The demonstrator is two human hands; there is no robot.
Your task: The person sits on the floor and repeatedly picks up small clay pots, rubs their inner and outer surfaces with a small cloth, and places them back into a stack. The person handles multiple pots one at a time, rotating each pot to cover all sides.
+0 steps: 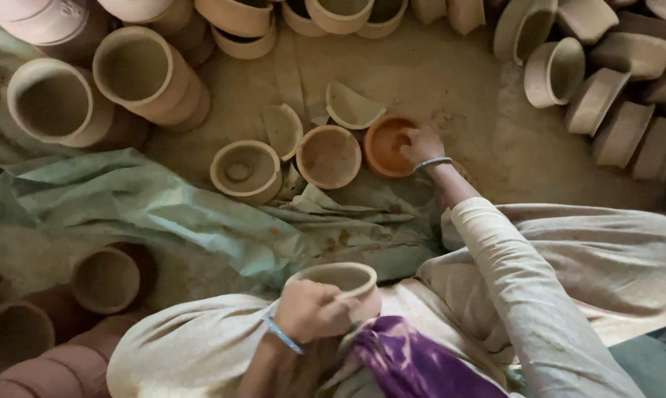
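Held pot: I see a small round pale clay pot (345,282), matte and unglazed, sitting low in the middle of the view on the person's lap, mouth up.
Left hand: the left hand (311,309) grips that pot at its near side, fingers curled together against the wall, thumb over the rim; a blue bangle rings the wrist.
Right hand: the right hand (421,146) reaches forward into a shallow orange-red clay bowl (388,145) on the ground, fingertips bunched down inside it; I cannot tell whether they pinch anything. A silver bangle is on the wrist.
Beside the bowl: a tan round clay bowl (328,156) touches it on the left, then a pale thick-rimmed clay pot (245,170); two broken curved clay shards (352,107) lie just behind.
Ground cover: a crumpled pale green plastic sheet (148,206), smeared with clay, spreads between lap and bowls.
Surround: stacked cylindrical clay pots (145,74) lie on their sides upper left; more tilted pots (591,96) crowd the upper right; dusty earthen floor (451,81) between.
Cut off: a purple cloth (406,361) hides the held pot's base; pots at the frame edges are cropped.
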